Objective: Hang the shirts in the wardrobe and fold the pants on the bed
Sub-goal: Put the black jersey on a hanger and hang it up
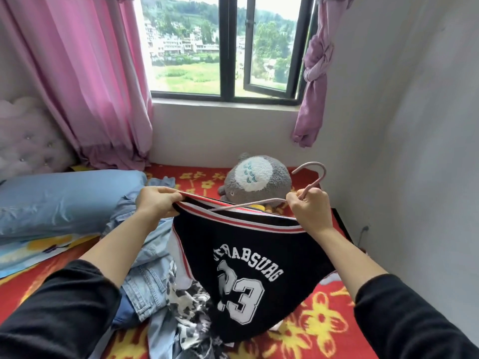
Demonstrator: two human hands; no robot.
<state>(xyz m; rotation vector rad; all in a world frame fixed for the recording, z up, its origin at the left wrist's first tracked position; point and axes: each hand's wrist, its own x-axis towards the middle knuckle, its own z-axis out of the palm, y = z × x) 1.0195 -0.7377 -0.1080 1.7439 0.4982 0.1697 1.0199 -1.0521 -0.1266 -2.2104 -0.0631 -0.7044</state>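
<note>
Item: black jersey (pixel 248 268), held stretched above the bed (pixel 324 320), hanger part-inserted.
Left hand (pixel 155 203) pinches the striped band; right hand (pixel 308 206) is curled round the pink hanger (pixel 315 185) below its hook, one hanger arm inside the opening. Likely light, limp and non-slippery, so best gripped at the firmer ribbed band. Black knit, red-and-white trim, white "23" and lettering; lower part drapes onto mixed clothes.

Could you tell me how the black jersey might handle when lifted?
Probably floppy: the black jersey sags between left hand and right hand. Likely light, pinched by its striped edge alone. May slip off the thin hanger.
</note>
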